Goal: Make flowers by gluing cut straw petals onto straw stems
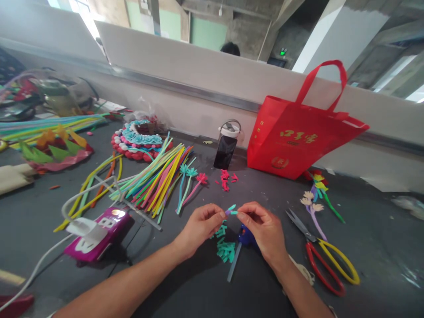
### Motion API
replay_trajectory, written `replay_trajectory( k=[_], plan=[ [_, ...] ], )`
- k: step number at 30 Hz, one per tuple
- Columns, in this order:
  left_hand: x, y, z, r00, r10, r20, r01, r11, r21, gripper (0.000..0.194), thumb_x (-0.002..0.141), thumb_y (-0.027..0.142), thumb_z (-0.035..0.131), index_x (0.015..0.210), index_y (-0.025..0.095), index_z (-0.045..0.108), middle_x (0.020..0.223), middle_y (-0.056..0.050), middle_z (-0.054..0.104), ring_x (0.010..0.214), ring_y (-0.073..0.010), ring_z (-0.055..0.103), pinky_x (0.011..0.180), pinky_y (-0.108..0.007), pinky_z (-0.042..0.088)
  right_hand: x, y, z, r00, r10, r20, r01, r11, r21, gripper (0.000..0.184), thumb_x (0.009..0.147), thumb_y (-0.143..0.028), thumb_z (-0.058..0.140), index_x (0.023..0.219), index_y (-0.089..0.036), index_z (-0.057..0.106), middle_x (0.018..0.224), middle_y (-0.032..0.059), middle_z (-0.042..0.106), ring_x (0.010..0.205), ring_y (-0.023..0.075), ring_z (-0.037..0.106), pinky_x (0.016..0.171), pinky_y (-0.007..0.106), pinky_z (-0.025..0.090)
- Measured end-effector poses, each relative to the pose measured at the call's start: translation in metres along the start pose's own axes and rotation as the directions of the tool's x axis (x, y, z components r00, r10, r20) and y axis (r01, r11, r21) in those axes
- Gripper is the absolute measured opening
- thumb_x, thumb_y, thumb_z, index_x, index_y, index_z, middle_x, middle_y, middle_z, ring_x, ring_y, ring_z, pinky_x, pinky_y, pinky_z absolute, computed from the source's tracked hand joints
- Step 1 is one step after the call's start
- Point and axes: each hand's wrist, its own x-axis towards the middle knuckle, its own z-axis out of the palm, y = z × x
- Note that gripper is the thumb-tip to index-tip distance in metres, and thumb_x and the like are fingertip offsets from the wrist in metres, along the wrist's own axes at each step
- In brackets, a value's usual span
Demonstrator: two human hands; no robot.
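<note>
My left hand (202, 227) is closed in a pinch on a short purple pipe cleaner (228, 212), with a teal bit at its tip. Just to its right, my right hand (265, 229) pinches a short teal pipe cleaner piece (233, 213), its end meeting or almost meeting the purple one. Below the fingers lies a heap of cut teal pieces (226, 251). A blue glue gun (245, 236) is partly covered by my right hand, and a translucent glue stick (234, 263) sticks out of it toward me.
Scissors (310, 238) with red and yellow handles lie at right, near finished pipe cleaner flowers (311, 202). Long pipe cleaners (159, 179) and a purple power strip (99, 234) with a white cable occupy the left. A phone (225, 152) leans against a bottle beside a red bag (291, 137).
</note>
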Motion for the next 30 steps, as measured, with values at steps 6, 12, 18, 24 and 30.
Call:
replay_trajectory(
  k=[6, 12, 18, 24, 30],
  plan=[
    [-0.0017, 0.0016, 0.0011, 1.0, 0.009, -0.011, -0.008, 0.999, 0.031, 0.033, 0.076, 0.047, 0.07, 0.073, 0.016, 0.06, 0.049, 0.007, 0.038, 0.044, -0.0058, 0.028, 0.043, -0.021, 0.018, 0.0005, -0.0022, -0.0019, 0.999, 0.012, 0.035, -0.012, 1.0, -0.016, 0.019, 0.084, -0.04, 0.066, 0.08, -0.021, 0.069, 0.078, 0.0009, 0.066, 0.065, 0.0144, 0.056, 0.059, 0.024, 0.047],
    [-0.0016, 0.0009, 0.0002, 1.0, 0.021, 0.001, -0.021, 0.999, 0.049, 0.033, 0.077, 0.046, 0.069, 0.072, 0.015, 0.06, 0.051, 0.007, 0.038, 0.046, -0.0058, 0.028, 0.044, -0.021, 0.018, 0.0, -0.0019, -0.002, 0.999, -0.01, 0.037, 0.012, 0.999, -0.045, 0.016, 0.084, -0.037, 0.065, 0.08, -0.021, 0.069, 0.078, -0.0002, 0.066, 0.066, 0.0141, 0.056, 0.062, 0.024, 0.045],
    [-0.0019, 0.0016, 0.0007, 1.0, 0.022, -0.005, -0.022, 0.998, 0.059, 0.032, 0.077, 0.046, 0.069, 0.072, 0.015, 0.061, 0.052, 0.007, 0.038, 0.046, -0.006, 0.028, 0.044, -0.021, 0.019, 0.0002, -0.0024, -0.0018, 0.999, 0.002, 0.036, 0.0, 0.998, -0.065, 0.017, 0.084, -0.037, 0.065, 0.08, -0.021, 0.069, 0.076, 0.0, 0.066, 0.064, 0.0144, 0.057, 0.061, 0.024, 0.046],
    [-0.0015, 0.0011, 0.0005, 1.0, 0.022, 0.002, -0.022, 0.998, 0.058, 0.033, 0.076, 0.047, 0.07, 0.072, 0.015, 0.061, 0.053, 0.007, 0.038, 0.046, -0.006, 0.027, 0.045, -0.022, 0.019, -0.0008, -0.0016, -0.0006, 0.999, 0.041, 0.024, -0.04, 0.997, -0.065, 0.02, 0.083, -0.041, 0.065, 0.081, -0.021, 0.07, 0.076, 0.0009, 0.068, 0.062, 0.0146, 0.058, 0.059, 0.024, 0.048],
    [-0.0005, -0.002, -0.0017, 0.999, 0.039, 0.017, -0.041, 0.995, 0.089, 0.031, 0.079, 0.046, 0.067, 0.073, 0.016, 0.061, 0.054, 0.007, 0.039, 0.047, -0.006, 0.028, 0.046, -0.022, 0.02, -0.0014, -0.0012, 0.0011, 0.999, 0.053, -0.003, -0.053, 0.997, -0.064, 0.019, 0.083, -0.04, 0.065, 0.082, -0.021, 0.07, 0.074, 0.0003, 0.068, 0.063, 0.0146, 0.059, 0.058, 0.023, 0.048]
  ],
)
